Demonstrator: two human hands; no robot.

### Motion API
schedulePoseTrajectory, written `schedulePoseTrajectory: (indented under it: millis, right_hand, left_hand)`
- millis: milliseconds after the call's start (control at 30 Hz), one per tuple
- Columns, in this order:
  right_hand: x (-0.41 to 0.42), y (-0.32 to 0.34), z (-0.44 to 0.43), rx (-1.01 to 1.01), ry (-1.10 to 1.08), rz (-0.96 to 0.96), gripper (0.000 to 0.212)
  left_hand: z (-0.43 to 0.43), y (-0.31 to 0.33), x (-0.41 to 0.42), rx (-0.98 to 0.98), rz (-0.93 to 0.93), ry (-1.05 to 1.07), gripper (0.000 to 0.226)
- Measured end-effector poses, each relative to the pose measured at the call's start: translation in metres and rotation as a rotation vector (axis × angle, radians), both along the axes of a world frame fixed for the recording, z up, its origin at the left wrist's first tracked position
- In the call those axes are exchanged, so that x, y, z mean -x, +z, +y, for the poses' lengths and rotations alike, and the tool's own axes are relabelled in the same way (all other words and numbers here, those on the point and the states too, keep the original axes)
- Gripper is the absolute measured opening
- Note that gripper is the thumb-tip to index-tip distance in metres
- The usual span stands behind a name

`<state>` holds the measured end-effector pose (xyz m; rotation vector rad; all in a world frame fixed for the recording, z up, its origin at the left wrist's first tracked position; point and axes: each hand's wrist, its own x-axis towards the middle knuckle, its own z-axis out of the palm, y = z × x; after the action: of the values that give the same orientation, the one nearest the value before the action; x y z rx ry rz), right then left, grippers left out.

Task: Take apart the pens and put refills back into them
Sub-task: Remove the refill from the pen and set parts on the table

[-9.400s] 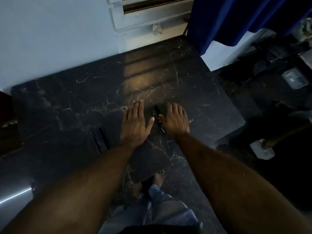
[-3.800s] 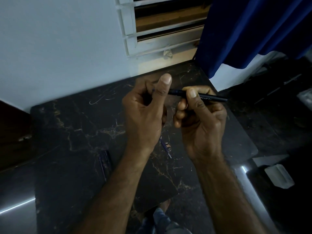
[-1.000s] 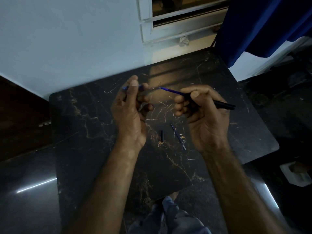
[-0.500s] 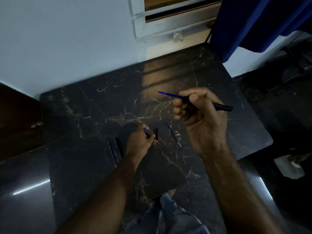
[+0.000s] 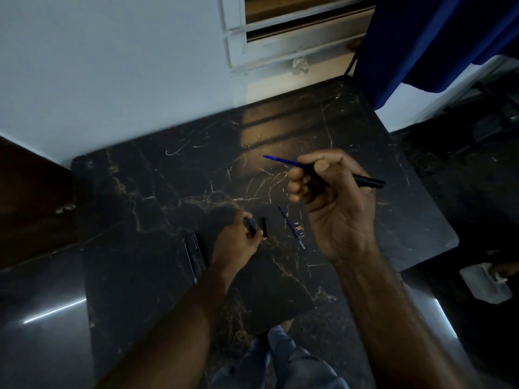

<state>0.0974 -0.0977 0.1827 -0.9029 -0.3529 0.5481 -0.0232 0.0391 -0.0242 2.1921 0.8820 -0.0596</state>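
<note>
No readable text anywhere: no labels, brands, numbers or signs on pens, table or wall. Light too dim for fine print.

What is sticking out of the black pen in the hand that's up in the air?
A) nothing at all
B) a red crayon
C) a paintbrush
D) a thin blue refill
D. The right hand grips a black pen barrel, and a thin blue refill pokes out of its front end, pointing toward the wall.
</note>
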Motion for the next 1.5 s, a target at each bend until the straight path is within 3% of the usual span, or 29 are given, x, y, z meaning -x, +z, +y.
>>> schedulePoseTrajectory:
  millis: [167,233,300,367,433,533,967,1200,1233,1300,1400,1500]
  right_hand:
    - [-0.001,-0.001,0.0,-0.002,-0.004,0.025,0.027]
    - [-0.002,0.0,0.0,-0.007,-0.006,0.038,0.026]
    - [-0.004,-0.002,-0.001,-0.009,-0.018,0.052,0.025]
    - [-0.004,-0.002,-0.001,-0.005,-0.028,0.074,0.025]
    - [-0.005,-0.001,0.0,-0.003,-0.027,0.092,0.025]
    - [-0.006,0.004,0.002,-0.016,-0.007,0.077,0.023]
    - [-0.004,0.005,0.006,-0.077,0.005,0.139,0.023]
    - [-0.007,0.012,-0.002,-0.105,0.026,0.101,0.025]
    - [-0.008,0.013,-0.005,-0.106,0.022,0.103,0.026]
    - [-0.01,0.013,-0.009,-0.107,0.018,0.11,0.026]
    - [-0.011,0.013,-0.01,-0.092,0.015,0.117,0.025]
    - [-0.009,0.013,-0.008,-0.075,0.024,0.122,0.024]
  left_hand:
    - [0.001,0.021,0.0,0.055,-0.079,0.148,0.037]
    - [-0.002,0.049,-0.009,0.166,-0.284,0.327,0.019]
    - [-0.004,0.091,-0.025,0.387,-0.586,0.429,0.014]
    - [-0.003,0.14,-0.037,0.665,-0.846,0.35,0.007]
    - [-0.002,0.179,-0.044,0.796,-0.97,0.134,0.018]
    - [-0.003,0.208,-0.051,0.745,-0.983,0.025,0.017]
    - [-0.016,0.208,-0.052,1.014,-1.024,0.212,0.015]
    - [0.039,0.206,-0.04,1.199,-1.215,0.604,0.014]
    - [0.051,0.197,-0.037,1.147,-1.195,0.665,0.012]
    - [0.062,0.167,-0.031,0.908,-0.982,0.68,0.01]
    - [0.048,0.103,-0.023,0.582,-0.507,0.468,0.009]
    - [0.03,0.045,-0.019,0.459,-0.26,0.326,0.006]
